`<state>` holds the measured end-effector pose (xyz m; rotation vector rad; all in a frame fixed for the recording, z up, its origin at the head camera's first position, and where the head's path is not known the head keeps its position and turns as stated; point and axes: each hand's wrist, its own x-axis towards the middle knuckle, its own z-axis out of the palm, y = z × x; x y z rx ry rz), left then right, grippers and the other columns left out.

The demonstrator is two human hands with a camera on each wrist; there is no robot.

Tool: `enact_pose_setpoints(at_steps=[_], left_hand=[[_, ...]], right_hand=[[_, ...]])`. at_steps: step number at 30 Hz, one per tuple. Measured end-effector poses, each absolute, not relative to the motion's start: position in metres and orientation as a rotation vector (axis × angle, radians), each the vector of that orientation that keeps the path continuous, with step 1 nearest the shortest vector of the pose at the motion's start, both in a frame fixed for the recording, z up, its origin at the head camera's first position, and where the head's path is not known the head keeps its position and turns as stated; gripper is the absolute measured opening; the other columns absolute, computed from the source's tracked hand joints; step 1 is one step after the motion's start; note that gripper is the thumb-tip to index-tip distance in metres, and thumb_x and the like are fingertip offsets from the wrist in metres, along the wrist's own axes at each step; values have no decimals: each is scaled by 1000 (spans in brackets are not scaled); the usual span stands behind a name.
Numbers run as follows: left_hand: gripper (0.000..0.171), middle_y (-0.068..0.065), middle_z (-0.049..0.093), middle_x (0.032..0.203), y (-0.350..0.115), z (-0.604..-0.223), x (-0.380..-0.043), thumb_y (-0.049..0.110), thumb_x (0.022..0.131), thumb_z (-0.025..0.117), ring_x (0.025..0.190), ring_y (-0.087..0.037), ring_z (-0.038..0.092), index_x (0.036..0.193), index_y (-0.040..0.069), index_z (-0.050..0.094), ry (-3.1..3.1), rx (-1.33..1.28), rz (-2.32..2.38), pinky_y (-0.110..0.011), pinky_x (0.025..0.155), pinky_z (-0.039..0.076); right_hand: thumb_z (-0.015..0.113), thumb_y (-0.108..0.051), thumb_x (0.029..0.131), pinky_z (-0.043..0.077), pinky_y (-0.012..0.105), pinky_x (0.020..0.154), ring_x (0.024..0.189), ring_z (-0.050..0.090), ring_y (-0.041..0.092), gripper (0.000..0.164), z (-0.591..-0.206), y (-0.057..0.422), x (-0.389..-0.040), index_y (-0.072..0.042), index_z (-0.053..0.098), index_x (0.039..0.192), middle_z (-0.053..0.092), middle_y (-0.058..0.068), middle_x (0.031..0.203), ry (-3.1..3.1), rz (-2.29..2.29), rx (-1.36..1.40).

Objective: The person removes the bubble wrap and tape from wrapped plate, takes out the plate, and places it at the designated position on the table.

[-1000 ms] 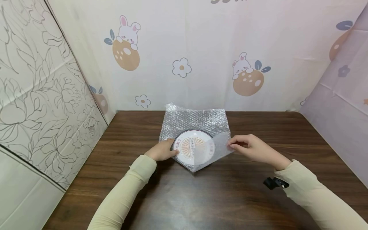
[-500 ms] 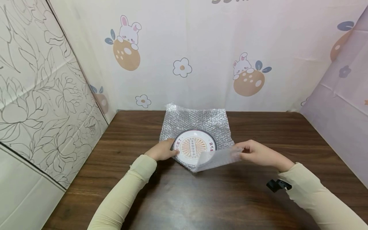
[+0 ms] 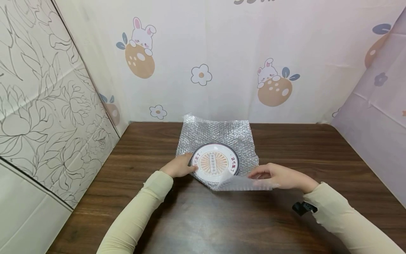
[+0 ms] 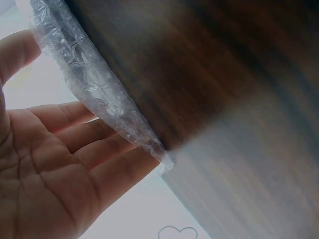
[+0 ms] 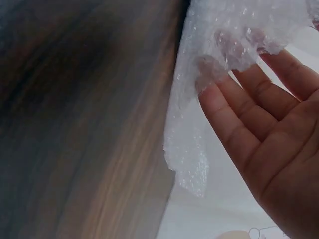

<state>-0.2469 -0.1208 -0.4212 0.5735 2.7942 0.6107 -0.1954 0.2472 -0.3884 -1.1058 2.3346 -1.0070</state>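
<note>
A round white plate [image 3: 203,151] with a dark rim line, red characters and a tan ray pattern lies on a sheet of bubble wrap [image 3: 219,130]. At its left edge my left hand [image 3: 179,166] rests, thumb on the rim; in the left wrist view its mostly straight fingertips are hidden behind a folded strip of wrap [image 4: 97,84]. My right hand [image 3: 282,175] is at the raised front-right flap [image 3: 241,184]. In the right wrist view its extended fingers touch the flap from behind, their tips showing blurred through the wrap.
A dark wood-grain table [image 3: 203,222] lies beneath everything. Behind it hangs a pale curtain [image 3: 228,88] with rabbits and flowers. A white panel with floral line drawings [image 3: 57,91] stands at the left. A black device [image 3: 303,208] is on the right wrist.
The front-right flap has been drawn off the plate toward the front, uncovering its right side. My right hand moved down with it, from pinching the corner to lying behind the flap. The left hand stays put.
</note>
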Motion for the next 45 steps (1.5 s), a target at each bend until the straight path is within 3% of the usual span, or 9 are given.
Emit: enact_pose_setpoints(at_steps=[5,10,16,25,33,41,45], left_hand=[[58,-19,49,146,-120,-421,-246,31,95,63,137,-33,45,142,2,48,2794,580,620,-44,116,35],[57,-18,51,145,-120,-420,-245,30,95,64,136,-33,46,142,2,49,2792,592,618,-44,115,36],[57,-19,51,144,-120,-420,-245,29,95,63,136,-34,46,141,1,48,2793,598,624,-45,115,37],[59,-19,48,147,-120,-420,-245,31,95,63,138,-34,44,143,2,47,2787,579,620,-45,117,35],[59,-20,47,148,-120,-420,-246,31,95,63,139,-35,42,143,2,46,2791,574,619,-45,118,33],[60,-18,48,147,-121,-421,-246,31,95,63,138,-33,44,144,2,45,2785,566,623,-44,116,35],[60,-18,48,148,-121,-421,-247,32,95,63,139,-34,42,145,2,45,2785,568,623,-45,117,33]], right_hand=[[61,-25,98,54,40,95,112,61,8,30,-393,244,-190,-15,65,125,66,1,121,2377,-951,-1104],[61,-34,97,53,39,95,118,59,18,34,-399,242,-185,-18,64,127,65,1,125,2495,-830,-1095],[61,-39,96,52,38,97,120,58,20,44,-407,240,-180,-12,62,131,62,3,130,2578,-708,-1149],[64,-38,94,49,50,100,129,52,34,56,-409,233,-168,-5,54,139,50,15,143,2627,-545,-1163],[62,-54,91,44,56,104,137,42,43,73,-412,231,-162,-7,48,145,39,21,152,2675,-418,-1124],[74,-31,86,43,56,105,140,37,43,73,-415,227,-160,-6,44,147,33,22,156,2694,-284,-1127],[75,-31,85,43,56,105,141,36,43,75,-415,225,-160,-6,43,148,32,22,156,2702,-262,-1132]])
